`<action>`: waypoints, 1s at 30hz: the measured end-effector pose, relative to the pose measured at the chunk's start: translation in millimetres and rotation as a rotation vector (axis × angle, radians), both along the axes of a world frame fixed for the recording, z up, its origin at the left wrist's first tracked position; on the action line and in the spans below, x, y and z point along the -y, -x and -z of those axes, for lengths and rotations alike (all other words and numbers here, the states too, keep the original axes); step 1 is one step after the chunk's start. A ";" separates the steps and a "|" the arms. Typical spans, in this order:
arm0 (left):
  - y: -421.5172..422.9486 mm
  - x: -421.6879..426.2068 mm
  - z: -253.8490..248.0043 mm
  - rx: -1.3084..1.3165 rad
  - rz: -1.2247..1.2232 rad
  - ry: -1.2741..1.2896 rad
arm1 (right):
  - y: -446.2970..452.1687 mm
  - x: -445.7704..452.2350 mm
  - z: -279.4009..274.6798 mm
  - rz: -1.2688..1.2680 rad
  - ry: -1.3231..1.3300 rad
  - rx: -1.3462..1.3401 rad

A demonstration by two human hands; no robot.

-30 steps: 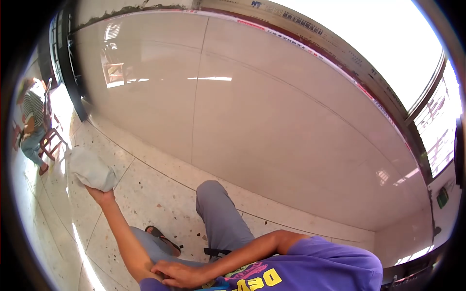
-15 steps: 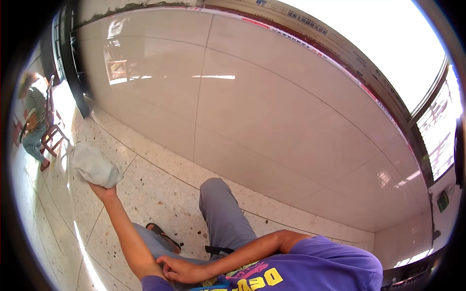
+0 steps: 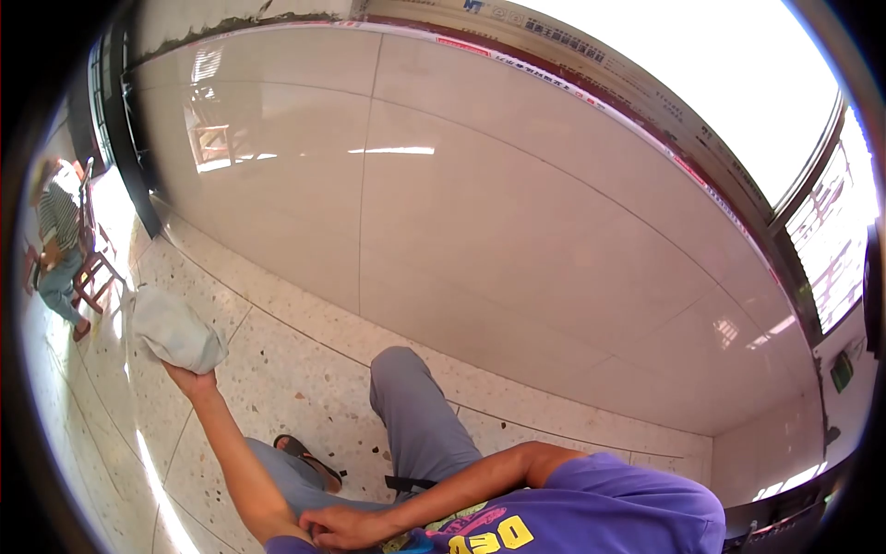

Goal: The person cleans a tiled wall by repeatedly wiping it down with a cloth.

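Note:
My left arm stretches out to the left, and my left hand (image 3: pixel 191 379) grips a pale grey, crumpled cloth thing (image 3: pixel 175 331), cap-like in shape. Its folds cover most of the fingers, so the exact grip is hidden. Bent across my lap, my right hand (image 3: pixel 343 527) lies with curled fingers against my left arm near the elbow. I see nothing held in it.
Speckled floor tiles (image 3: pixel 277 342) run along a glossy beige tiled wall (image 3: pixel 517 212). A window (image 3: pixel 720 74) sits above the wall. On the far left a person in a striped top (image 3: pixel 59 217) sits beside a wooden chair (image 3: pixel 97 268).
My right hand's fingers have curled in closer to the left elbow. The grey cloth thing stays in my left hand, slightly lower in view, as the camera has shifted a little.

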State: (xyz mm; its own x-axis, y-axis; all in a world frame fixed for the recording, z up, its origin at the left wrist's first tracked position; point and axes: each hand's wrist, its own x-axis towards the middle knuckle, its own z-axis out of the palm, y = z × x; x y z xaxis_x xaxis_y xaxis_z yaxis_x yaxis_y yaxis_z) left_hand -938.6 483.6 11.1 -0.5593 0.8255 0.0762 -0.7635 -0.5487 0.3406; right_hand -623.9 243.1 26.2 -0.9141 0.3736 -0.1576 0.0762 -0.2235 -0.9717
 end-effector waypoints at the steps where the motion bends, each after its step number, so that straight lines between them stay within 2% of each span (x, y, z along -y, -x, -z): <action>1: -2.4 0.8 -3.3 0.006 -0.017 0.023 | 1.4 -0.4 1.3 0.001 0.000 0.013; 4: 6.0 1.8 2.5 0.026 -0.035 0.082 | 1.2 -0.8 8.2 0.036 -0.208 -0.038; 5: 31.2 -2.3 26.5 0.004 0.021 0.012 | 9.0 3.7 26.0 0.029 -0.372 0.043; 6: 29.2 -13.6 30.8 -0.002 0.045 -0.009 | 11.7 2.7 37.5 0.031 -0.313 -0.052; 8: 17.5 -16.7 21.9 -0.006 0.043 0.009 | -7.1 -13.6 -27.4 0.005 -0.244 0.007; 9: 10.0 -9.6 15.3 0.005 0.009 0.050 | -10.1 -20.1 -29.6 0.003 -0.241 -0.033; 11: -3.8 0.1 0.0 0.039 -0.058 0.131 | -9.7 -19.7 -22.6 -0.011 -0.208 -0.129; 14: 1.9 -7.7 4.4 0.031 -0.028 0.095 | 3.4 -2.6 -1.0 0.131 -0.215 -0.101; 15: 4.8 -5.0 12.4 0.010 -0.026 0.086 | -3.1 -4.9 -8.1 0.040 -0.243 -0.049; 16: 8.1 -1.9 20.9 -0.010 -0.025 0.077 | -4.2 0.4 2.3 0.055 -0.239 -0.096; 18: -3.2 1.1 7.8 -0.016 -0.075 0.101 | -11.3 -6.7 -14.8 -0.084 -0.159 -0.040; 21: -19.8 7.8 -14.2 0.065 -0.116 0.186 | -12.9 -2.5 2.8 -0.145 -0.351 -0.048; 24: -23.2 9.0 -18.2 0.006 -0.076 0.037 | -13.2 1.0 -11.4 -0.099 -0.136 0.087; 26: -25.7 10.1 -18.7 -0.005 -0.027 -0.018 | -12.0 5.3 -4.7 -0.017 -0.129 0.085; 28: -30.6 11.8 -22.4 -0.025 -0.014 -0.020 | -15.0 -9.5 -27.5 0.055 -0.110 0.113; 30: -32.6 15.4 -23.1 -0.018 -0.023 -0.016 | -16.5 -11.7 -29.4 -0.058 -0.040 0.119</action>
